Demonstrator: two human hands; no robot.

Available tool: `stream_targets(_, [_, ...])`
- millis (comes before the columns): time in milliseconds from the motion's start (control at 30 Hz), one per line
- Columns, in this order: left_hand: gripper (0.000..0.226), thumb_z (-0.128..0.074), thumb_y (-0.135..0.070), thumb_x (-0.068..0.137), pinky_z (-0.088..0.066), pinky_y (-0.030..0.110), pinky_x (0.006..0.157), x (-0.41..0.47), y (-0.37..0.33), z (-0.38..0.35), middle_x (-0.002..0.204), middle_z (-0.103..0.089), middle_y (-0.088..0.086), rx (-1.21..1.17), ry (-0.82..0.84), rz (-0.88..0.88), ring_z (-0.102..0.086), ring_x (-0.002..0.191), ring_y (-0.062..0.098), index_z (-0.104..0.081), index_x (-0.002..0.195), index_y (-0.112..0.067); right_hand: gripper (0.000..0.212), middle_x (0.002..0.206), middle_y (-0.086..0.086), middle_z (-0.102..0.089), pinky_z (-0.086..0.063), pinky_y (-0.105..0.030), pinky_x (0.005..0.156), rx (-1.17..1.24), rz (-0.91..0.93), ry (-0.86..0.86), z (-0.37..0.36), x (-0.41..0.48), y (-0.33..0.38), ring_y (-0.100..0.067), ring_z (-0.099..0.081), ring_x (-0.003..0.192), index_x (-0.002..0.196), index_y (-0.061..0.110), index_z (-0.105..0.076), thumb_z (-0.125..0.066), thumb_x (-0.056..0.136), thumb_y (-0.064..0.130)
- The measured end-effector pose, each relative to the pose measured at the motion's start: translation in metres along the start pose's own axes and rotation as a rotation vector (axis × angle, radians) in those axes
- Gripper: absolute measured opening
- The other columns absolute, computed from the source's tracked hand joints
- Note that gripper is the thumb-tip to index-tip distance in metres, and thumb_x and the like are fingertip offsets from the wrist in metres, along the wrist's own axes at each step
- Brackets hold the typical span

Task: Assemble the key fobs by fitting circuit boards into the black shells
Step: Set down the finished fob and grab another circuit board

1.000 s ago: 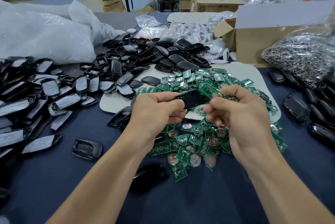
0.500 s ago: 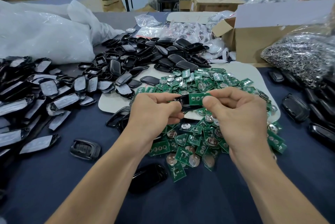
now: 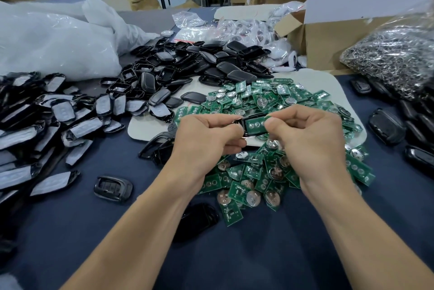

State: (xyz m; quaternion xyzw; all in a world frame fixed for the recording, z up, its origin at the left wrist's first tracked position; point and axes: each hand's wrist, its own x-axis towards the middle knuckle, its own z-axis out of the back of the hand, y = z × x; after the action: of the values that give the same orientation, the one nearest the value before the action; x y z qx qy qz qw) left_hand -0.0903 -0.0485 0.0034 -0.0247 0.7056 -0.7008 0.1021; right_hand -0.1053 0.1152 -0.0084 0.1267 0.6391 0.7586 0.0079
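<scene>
Closest to us, loose green circuit boards (image 3: pixel 244 181) lie scattered on the dark blue tablecloth (image 3: pixel 258 254), with our wrists above them. Just beyond, our left hand (image 3: pixel 206 139) is curled tight on the left end of one black shell (image 3: pixel 243 125), held clear of the table. Our right hand (image 3: pixel 310 142) pinches the right end of the circuit board (image 3: pixel 254 124), which lies in the shell's opening with its round contacts facing up. We judge the board is in but perhaps not fully seated. We should keep the shell level and steady it with the left hand. Then we should press along the board's edges rather than its middle, so it drops flat without bending. Whether the far edge sits under the rim is hidden by our fingers. Further off wait the board pile (image 3: pixel 270 99), the heap of empty shells (image 3: pixel 211 59) and a cardboard box (image 3: pixel 328 41).
</scene>
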Motion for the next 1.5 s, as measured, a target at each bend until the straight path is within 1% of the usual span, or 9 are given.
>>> stream_targets(133, [0.017, -0.078, 0.002, 0.087, -0.062, 0.024, 0.063, 0.0002, 0.0013, -0.0008, 0.079, -0.079, 0.012, -0.006, -0.001, -0.007, -0.078, 0.070, 0.023, -0.080, 0.097, -0.011, 0.023, 0.065, 0.010, -0.074, -0.050, -0.025, 0.057, -0.025, 0.003, 0.021, -0.0010, 0.0025, -0.0009, -0.004, -0.067, 0.056, 0.077, 0.040, -0.078, -0.085, 0.078, 0.018])
stream_targets(367, [0.016, -0.079, 0.003, 0.087, -0.061, 0.024, 0.062, 0.0008, 0.0016, 0.0007, 0.077, -0.079, 0.011, -0.013, -0.016, 0.006, -0.078, 0.070, 0.024, -0.079, 0.097, -0.010, 0.023, 0.066, 0.005, -0.074, -0.051, -0.027, 0.061, 0.028, -0.036, 0.030, -0.0018, 0.0039, -0.0012, -0.006, -0.065, 0.058, 0.075, 0.034, -0.079, -0.084, 0.080, 0.013])
stream_targets(533, [0.018, -0.078, 0.003, 0.087, -0.061, 0.023, 0.061, 0.0006, 0.0011, 0.0011, 0.074, -0.079, 0.011, -0.023, -0.014, 0.012, -0.078, 0.067, 0.021, -0.078, 0.091, -0.014, 0.022, 0.063, 0.004, -0.072, -0.047, -0.025, 0.059, 0.056, -0.066, 0.037, -0.0027, 0.0036, -0.0003, -0.005, -0.063, 0.055, 0.075, 0.032, -0.079, -0.083, 0.082, 0.011])
stream_targets(700, [0.018, -0.079, 0.003, 0.086, -0.061, 0.024, 0.062, 0.0005, 0.0023, 0.0010, 0.075, -0.079, 0.011, -0.023, -0.007, 0.005, -0.078, 0.067, 0.022, -0.078, 0.092, -0.014, 0.023, 0.061, 0.003, -0.071, -0.046, -0.027, 0.059, 0.065, -0.061, 0.047, -0.0007, 0.0031, 0.0007, -0.005, -0.058, 0.051, 0.075, 0.030, -0.079, -0.083, 0.083, 0.009])
stream_targets(867, [0.017, -0.079, 0.002, 0.086, -0.061, 0.024, 0.062, 0.0009, 0.0029, 0.0001, 0.074, -0.078, 0.011, -0.019, -0.007, 0.002, -0.078, 0.067, 0.021, -0.079, 0.095, -0.012, 0.021, 0.061, 0.002, -0.071, -0.045, -0.027, 0.058, 0.068, -0.063, 0.056, 0.0004, 0.0042, 0.0011, -0.006, -0.059, 0.051, 0.075, 0.028, -0.079, -0.083, 0.082, 0.009])
stream_targets(1067, [0.017, -0.080, 0.002, 0.086, -0.061, 0.024, 0.062, -0.0002, 0.0023, 0.0019, 0.075, -0.079, 0.011, -0.016, -0.012, -0.001, -0.078, 0.068, 0.023, -0.080, 0.092, -0.014, 0.024, 0.059, 0.002, -0.069, -0.044, -0.019, 0.054, 0.098, -0.096, 0.067, -0.0015, 0.0052, -0.0004, -0.006, -0.058, 0.051, 0.072, 0.028, -0.079, -0.083, 0.082, 0.006])
stream_targets(1267, [0.019, -0.080, 0.002, 0.086, -0.062, 0.025, 0.062, -0.0012, 0.0018, 0.0013, 0.074, -0.079, 0.009, -0.005, -0.011, -0.002, -0.078, 0.069, 0.023, -0.079, 0.089, -0.017, 0.024, 0.060, 0.003, -0.071, -0.049, -0.028, 0.059, 0.032, -0.068, 0.071, -0.0016, 0.0039, 0.0005, -0.009, -0.063, 0.054, 0.073, 0.031, -0.078, -0.083, 0.082, 0.009])
stream_targets(1400, [0.020, -0.080, 0.003, 0.085, -0.062, 0.026, 0.062, -0.0018, 0.0021, 0.0011, 0.073, -0.078, 0.010, -0.005, -0.012, -0.010, -0.078, 0.068, 0.024, -0.079, 0.087, -0.017, 0.026, 0.061, 0.009, -0.072, -0.052, -0.025, 0.061, -0.072, -0.010, 0.038, -0.0036, 0.0005, 0.0021, -0.005, -0.067, 0.056, 0.074, 0.040, -0.077, -0.084, 0.081, 0.016])
stream_targets(1500, [0.021, -0.080, 0.004, 0.084, -0.062, 0.026, 0.062, -0.0022, 0.0016, 0.0001, 0.072, -0.078, 0.010, -0.010, 0.003, -0.023, -0.078, 0.067, 0.024, -0.079, 0.085, -0.017, 0.024, 0.060, 0.012, -0.071, -0.055, -0.026, 0.060, -0.116, 0.017, -0.024, -0.0049, -0.0007, 0.0040, -0.006, -0.067, 0.055, 0.072, 0.038, -0.077, -0.085, 0.080, 0.017])
